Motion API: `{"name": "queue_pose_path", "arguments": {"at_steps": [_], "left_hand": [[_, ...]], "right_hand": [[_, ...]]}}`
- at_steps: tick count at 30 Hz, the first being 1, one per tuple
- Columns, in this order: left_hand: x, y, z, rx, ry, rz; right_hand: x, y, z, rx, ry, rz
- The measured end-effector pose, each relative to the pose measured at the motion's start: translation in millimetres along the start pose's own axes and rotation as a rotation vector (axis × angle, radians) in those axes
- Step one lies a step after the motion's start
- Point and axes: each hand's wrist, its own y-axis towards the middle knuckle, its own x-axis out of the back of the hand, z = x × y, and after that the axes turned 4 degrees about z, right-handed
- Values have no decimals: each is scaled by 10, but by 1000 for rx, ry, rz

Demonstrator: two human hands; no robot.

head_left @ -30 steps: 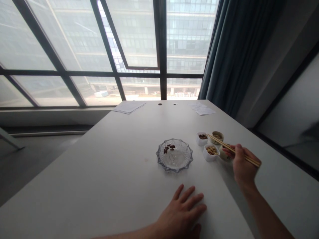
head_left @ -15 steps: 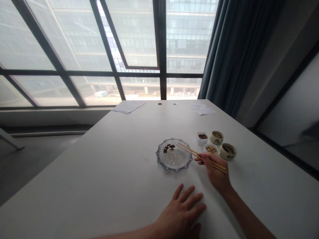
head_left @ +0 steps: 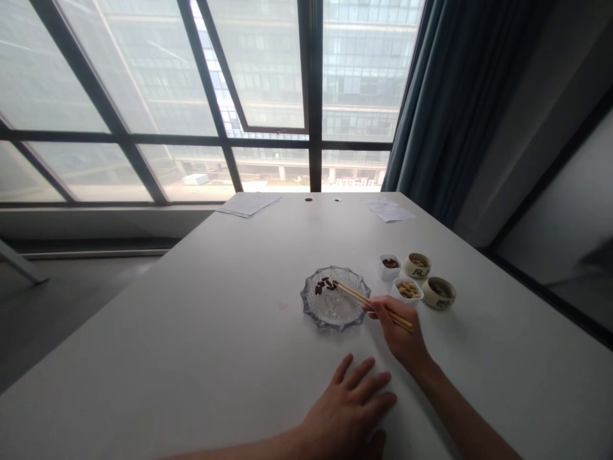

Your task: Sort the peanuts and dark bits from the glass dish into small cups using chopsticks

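My right hand [head_left: 400,329] grips a pair of wooden chopsticks [head_left: 353,294], slanting left over a clear scalloped glass dish [head_left: 335,319]. Several dark brown oblong pieces [head_left: 324,284], perhaps seeds or nuts, lie in the dish's upper left part. The chopstick tips are close together beside the rightmost pieces; whether they pinch one is too small to tell. My left hand [head_left: 352,402] rests palm down on the table in front of the dish, fingers spread, holding nothing.
Right of the dish stand a white cup of dark pieces [head_left: 390,265], a white cup of tan nuts [head_left: 407,291] and two cream ceramic cups [head_left: 417,265] with dark characters. Papers [head_left: 251,204] lie at the far left of the white table [head_left: 201,319], a crumpled sheet [head_left: 390,209] at the far right.
My right hand has moved left with the chopsticks, and their tips have come down to the dark pieces and drawn together. My left hand has stayed in place.
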Motion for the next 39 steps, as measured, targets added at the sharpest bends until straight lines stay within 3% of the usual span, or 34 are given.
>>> {"name": "queue_pose_path", "arguments": {"at_steps": [13,22,26,35,39], "left_hand": [[-7,-5,1,1,3,-7],[21,-5,-10,6,-17,9],[13,-2,-8,7,-14,13],[11,4,-9,5,-18,9],[17,1,-8,2,-20,8]], "right_hand": [[154,33,-38,-52,51,-295],[755,154,153,-9,-139,-685],[933,154,61,-49,-200,-697],[833,158,-29,-16,-93,-569],[837,158,-4,19,-75,-603]]}}
